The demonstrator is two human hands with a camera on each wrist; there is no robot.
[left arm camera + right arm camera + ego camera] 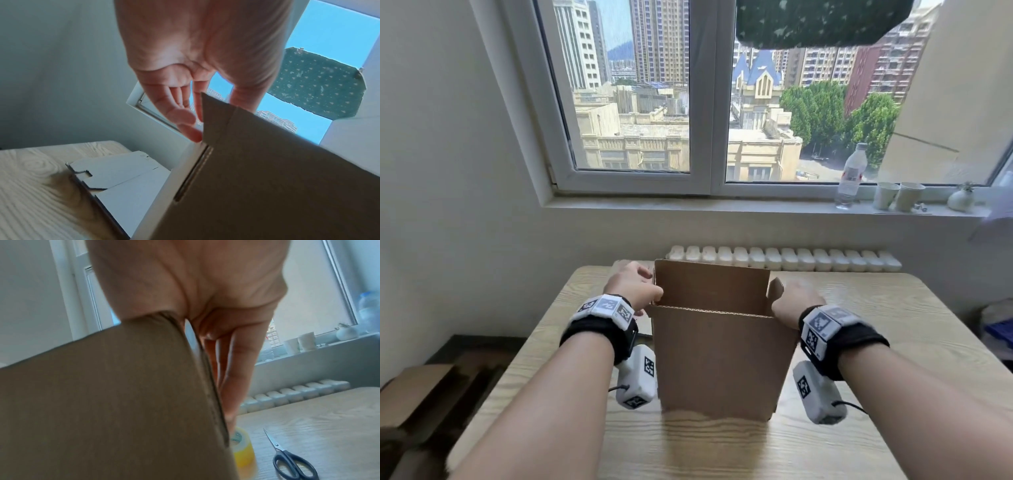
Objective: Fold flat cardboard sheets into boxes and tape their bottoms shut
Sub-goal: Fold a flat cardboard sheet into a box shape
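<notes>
A brown cardboard box (719,359) stands upright on the wooden table (876,342), opened into a tube with its top flaps up. My left hand (635,287) is at the box's top left corner. In the left wrist view the flap's edge (216,116) lies between my thumb and my nearly straight fingers (180,116). My right hand (796,298) holds the top right flap. In the right wrist view the box wall (123,394) runs between the hidden thumb and straight fingers (236,369) that lie down its outside. The box's underside is hidden.
A yellow tape roll (243,451) and black-handled scissors (292,460) lie on the table right of the box. A flat white cardboard sheet (123,175) lies to its left. A bottle (852,174) and paper cups (897,195) stand on the windowsill.
</notes>
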